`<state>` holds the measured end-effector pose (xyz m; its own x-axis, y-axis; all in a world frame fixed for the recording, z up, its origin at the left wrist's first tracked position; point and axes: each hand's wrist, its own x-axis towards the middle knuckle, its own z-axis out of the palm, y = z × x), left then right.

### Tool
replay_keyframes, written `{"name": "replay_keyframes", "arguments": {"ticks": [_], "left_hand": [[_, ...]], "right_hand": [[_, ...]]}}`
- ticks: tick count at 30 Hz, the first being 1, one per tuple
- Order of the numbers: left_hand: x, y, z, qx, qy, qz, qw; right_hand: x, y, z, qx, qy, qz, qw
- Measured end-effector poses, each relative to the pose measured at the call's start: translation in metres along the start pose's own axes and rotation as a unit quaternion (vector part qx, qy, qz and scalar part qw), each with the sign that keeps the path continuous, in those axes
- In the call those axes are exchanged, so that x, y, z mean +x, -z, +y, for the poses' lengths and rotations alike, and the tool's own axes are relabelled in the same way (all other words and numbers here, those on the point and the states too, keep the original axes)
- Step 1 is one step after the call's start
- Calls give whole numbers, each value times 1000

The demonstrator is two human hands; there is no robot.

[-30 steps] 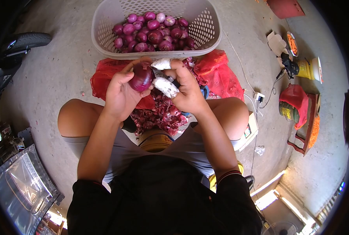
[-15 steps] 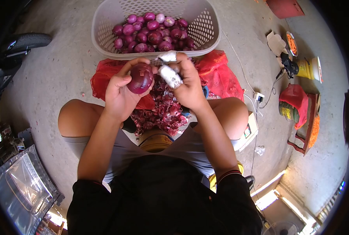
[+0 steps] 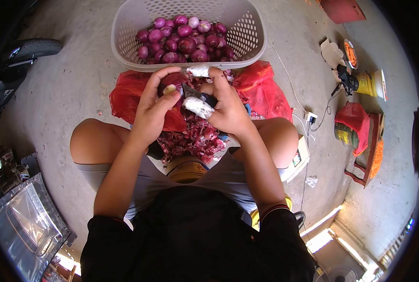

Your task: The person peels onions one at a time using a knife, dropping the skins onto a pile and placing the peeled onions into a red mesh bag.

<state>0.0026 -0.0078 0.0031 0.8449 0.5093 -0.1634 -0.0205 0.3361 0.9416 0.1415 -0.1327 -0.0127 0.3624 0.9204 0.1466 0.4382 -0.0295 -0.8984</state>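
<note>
My left hand [image 3: 146, 117] is closed around a red onion [image 3: 167, 80], whose pale end faces up toward me beside the thumb. A small knife [image 3: 190, 91] with a dark handle is gripped in my right hand [image 3: 229, 107]. Its blade lies against or right beside the onion; the exact contact cannot be told. White wrapping covers the thumb and index finger of that hand. Below both hands, between my legs, lies a heap of purple onion skins [image 3: 195, 141]. Red mesh sacking [image 3: 263, 91] spreads under and around the heap.
Just beyond my hands stands a grey perforated basket [image 3: 119, 47] holding several red onions [image 3: 187, 45]. A motorbike wheel [image 3: 38, 48] is at the far left. To the right are a power strip [image 3: 310, 115] with cables, a yellow bucket [image 3: 368, 82] and a wooden stool [image 3: 373, 150].
My left hand has turned the onion so its pale end shows. The knife in my right hand has moved left to the onion, and its blade is now visible.
</note>
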Motion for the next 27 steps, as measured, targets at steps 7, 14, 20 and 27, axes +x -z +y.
{"name": "replay_keyframes", "arguments": {"ticks": [7, 14, 20, 27], "left_hand": [[0, 0, 2, 42, -38, -13, 998], [-1, 0, 0, 42, -57, -17, 997], [-3, 0, 2, 79, -55, -16, 995], [-5, 0, 6, 55, -42, -26, 997]], "right_hand": [[1, 3, -6, -5, -24, -21, 999], [1, 2, -2, 9, -3, -24, 1000], [1, 0, 0, 24, 13, -14, 1000], [3, 1, -7, 123, -12, -32, 992]]}}
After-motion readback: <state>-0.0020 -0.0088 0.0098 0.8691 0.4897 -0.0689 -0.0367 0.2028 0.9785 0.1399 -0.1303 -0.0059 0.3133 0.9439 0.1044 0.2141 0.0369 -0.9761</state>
